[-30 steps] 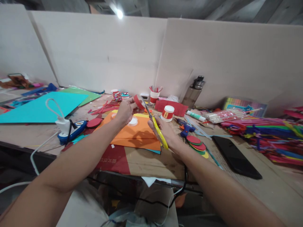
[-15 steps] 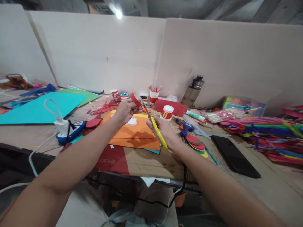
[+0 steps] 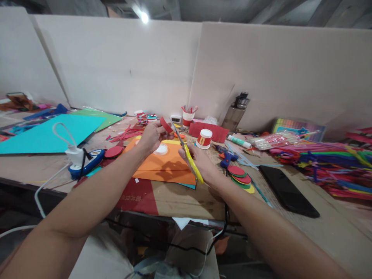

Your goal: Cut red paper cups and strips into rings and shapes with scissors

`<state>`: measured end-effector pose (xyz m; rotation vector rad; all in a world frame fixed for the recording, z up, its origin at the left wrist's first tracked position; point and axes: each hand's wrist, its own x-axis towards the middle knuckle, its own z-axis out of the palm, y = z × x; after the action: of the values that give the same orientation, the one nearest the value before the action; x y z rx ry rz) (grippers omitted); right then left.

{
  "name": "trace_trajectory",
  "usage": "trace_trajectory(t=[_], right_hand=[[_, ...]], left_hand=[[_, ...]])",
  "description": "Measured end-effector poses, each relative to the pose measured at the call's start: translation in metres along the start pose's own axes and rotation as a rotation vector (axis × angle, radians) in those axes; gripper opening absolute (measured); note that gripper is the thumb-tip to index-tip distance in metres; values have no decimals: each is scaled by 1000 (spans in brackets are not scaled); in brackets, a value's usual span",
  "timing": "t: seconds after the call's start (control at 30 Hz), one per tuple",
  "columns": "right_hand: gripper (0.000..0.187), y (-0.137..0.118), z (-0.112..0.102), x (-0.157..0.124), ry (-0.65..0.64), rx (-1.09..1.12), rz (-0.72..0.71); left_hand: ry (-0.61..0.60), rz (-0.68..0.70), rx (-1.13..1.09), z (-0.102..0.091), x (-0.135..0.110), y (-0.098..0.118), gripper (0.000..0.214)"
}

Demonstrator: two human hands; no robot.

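Note:
Pinched in my left hand [image 3: 151, 136] is a small strip of red paper [image 3: 166, 125], held up above the orange sheets. My right hand [image 3: 200, 159] is closed around the yellow handles of a pair of scissors [image 3: 190, 158]. The metal blades point up and away, with their tips right beside the red strip; whether they touch it I cannot tell. Below both hands lie orange paper sheets [image 3: 162, 164] with a white round lid [image 3: 161, 149] on them. A red and white paper cup [image 3: 204, 138] stands just beyond my right hand.
On the right are a blue glue gun [image 3: 227, 158], stacked coloured discs [image 3: 240, 176], a black phone [image 3: 287, 190] and bundled pipe cleaners [image 3: 328, 166]. A bottle [image 3: 236, 112] stands behind. Leftward lie a power strip [image 3: 88, 162], red discs [image 3: 113, 152] and a turquoise sheet [image 3: 55, 131].
The red strip in my left hand has tilted and sunk slightly. My right hand and the scissors have shifted very little, and the whole view has moved slightly.

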<state>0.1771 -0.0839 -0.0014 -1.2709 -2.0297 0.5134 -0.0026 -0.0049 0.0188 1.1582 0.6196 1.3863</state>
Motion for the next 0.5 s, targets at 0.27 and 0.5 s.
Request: trace_trajectory(t=[0.27,0.5], right_hand=[[40,0,0,2,4,-43,12],[43,-3,-1,1,10,-37,36]], left_hand=[[-17,-14,15,-3,2,1,22],[-32,-45,-4,-4,1,2,19]])
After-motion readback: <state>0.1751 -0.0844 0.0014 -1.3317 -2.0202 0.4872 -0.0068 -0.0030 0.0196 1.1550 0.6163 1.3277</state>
